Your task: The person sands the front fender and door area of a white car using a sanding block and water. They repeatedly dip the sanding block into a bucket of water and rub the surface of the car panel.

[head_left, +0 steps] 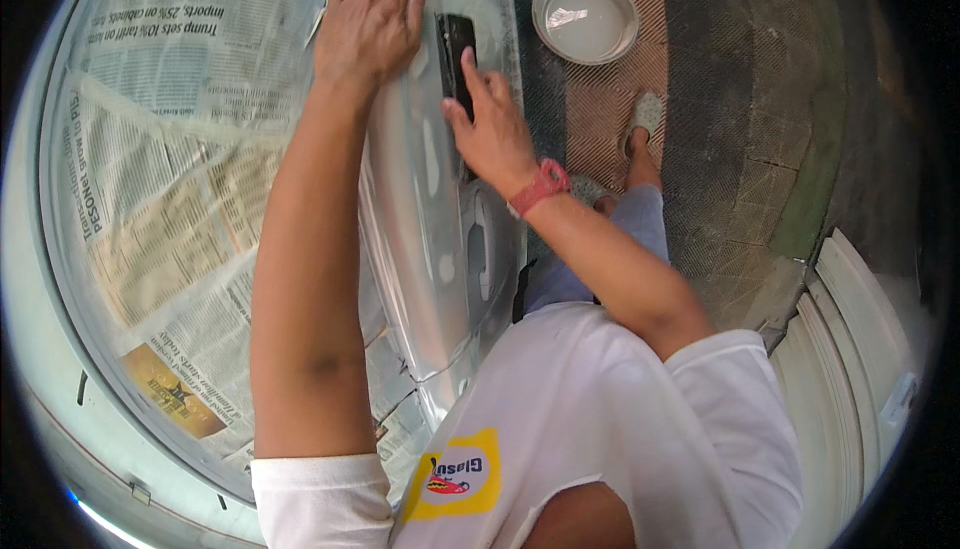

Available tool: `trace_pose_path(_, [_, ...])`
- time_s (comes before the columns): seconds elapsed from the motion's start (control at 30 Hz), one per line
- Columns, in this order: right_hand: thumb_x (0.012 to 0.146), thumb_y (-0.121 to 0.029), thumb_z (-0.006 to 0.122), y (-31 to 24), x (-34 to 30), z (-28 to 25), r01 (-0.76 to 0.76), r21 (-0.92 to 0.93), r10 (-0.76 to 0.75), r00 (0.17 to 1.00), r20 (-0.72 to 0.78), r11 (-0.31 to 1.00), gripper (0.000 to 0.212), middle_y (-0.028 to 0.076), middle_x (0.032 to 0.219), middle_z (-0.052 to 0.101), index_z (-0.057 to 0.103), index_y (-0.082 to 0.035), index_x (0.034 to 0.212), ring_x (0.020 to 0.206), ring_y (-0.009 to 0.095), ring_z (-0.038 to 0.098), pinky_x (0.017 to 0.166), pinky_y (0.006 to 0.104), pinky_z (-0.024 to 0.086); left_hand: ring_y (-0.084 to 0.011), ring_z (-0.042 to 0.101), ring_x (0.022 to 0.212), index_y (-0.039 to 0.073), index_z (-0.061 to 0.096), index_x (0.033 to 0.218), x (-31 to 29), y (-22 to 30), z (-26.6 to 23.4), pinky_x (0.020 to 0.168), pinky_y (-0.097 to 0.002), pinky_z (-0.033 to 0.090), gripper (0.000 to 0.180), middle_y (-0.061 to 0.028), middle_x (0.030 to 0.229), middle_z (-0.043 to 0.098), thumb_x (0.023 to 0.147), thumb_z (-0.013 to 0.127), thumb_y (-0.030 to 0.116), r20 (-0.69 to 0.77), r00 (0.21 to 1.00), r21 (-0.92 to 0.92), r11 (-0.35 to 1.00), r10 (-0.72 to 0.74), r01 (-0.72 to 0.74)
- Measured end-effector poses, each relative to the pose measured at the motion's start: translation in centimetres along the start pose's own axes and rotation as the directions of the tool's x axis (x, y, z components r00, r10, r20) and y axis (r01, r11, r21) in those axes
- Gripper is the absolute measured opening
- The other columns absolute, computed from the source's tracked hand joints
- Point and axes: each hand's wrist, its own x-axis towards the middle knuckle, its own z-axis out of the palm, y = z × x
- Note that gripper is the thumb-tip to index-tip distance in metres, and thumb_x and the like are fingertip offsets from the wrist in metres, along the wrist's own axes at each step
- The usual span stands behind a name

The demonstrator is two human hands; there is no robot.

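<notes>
A silver-grey car door (425, 249) with pale, dull patches runs along in front of me. My left hand (372, 34) rests flat on its upper edge, fingers spread and pointing away. Against the outer side of the door, my right hand (495, 129) holds a long black sanding block (457, 44), thumb and index finger laid along it. The other fingers of that hand are partly hidden. A red wristwatch (545, 187) is on the right wrist. Nearer to me than the block is the door handle (487, 249).
Newspaper sheets (150, 259) cover the car's windows on the left. A round basin (585, 60) of cloudy water stands on the ribbed floor mat (640, 9). My slippered foot (648, 114) is on the mat. White panels (850, 349) stand at the right.
</notes>
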Motion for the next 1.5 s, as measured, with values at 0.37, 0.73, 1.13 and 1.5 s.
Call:
trace_pose_path(0.37, [0.105,-0.025,0.067,2.5,4.4,0.0,-0.047,-0.036,0.046,0.998,-0.03,0.998,0.077,0.03,0.144,0.055,0.03,-0.007,0.171,0.131,0.049,0.058,0.109,0.0515,0.051,-0.0334,0.034,0.163,0.017,0.042,0.169,0.2,-0.1,-0.2,0.133,-0.0582,0.023,0.058,-0.0145,0.175,0.038,0.115,0.04,0.039,0.011,1.0,0.044,0.999,0.005,-0.005])
trace_pose_path(0.73, [0.104,-0.022,0.069,3.3,0.8,0.0,0.043,0.014,-0.044,0.998,0.045,0.999,0.08,0.029,0.14,0.054,0.029,-0.006,0.171,0.129,0.049,0.058,0.111,0.0508,0.05,-0.0321,0.033,0.163,0.017,0.043,0.168,-0.1,0.2,-0.3,0.134,-0.0563,0.022,0.058,-0.0132,0.175,0.038,0.115,0.041,0.038,-0.004,1.0,0.027,0.999,-0.021,0.021])
trace_pose_path(1.13, [0.103,-0.023,0.07,3.4,6.7,-0.5,-0.11,-0.036,0.11,0.994,-0.002,0.993,0.081,0.029,0.133,0.057,0.031,-0.005,0.171,0.127,0.049,0.058,0.109,0.0511,0.05,-0.0329,0.034,0.163,0.016,0.045,0.167,-0.3,-0.2,-0.1,0.133,-0.0585,0.024,0.056,-0.0142,0.175,0.038,0.115,0.043,0.037,0.004,1.0,0.01,1.0,-0.015,0.015])
trace_pose_path(1.5, [0.103,-0.024,0.069,3.2,6.7,-1.0,-0.125,-0.017,0.125,0.992,-0.02,0.992,0.08,0.03,0.139,0.055,0.03,-0.008,0.171,0.129,0.05,0.058,0.109,0.0527,0.051,-0.0345,0.035,0.162,0.015,0.045,0.167,0.6,0.3,-0.6,0.133,-0.0593,0.023,0.057,-0.0154,0.175,0.039,0.114,0.045,0.036,0.013,1.0,-0.005,1.0,-0.007,0.007])
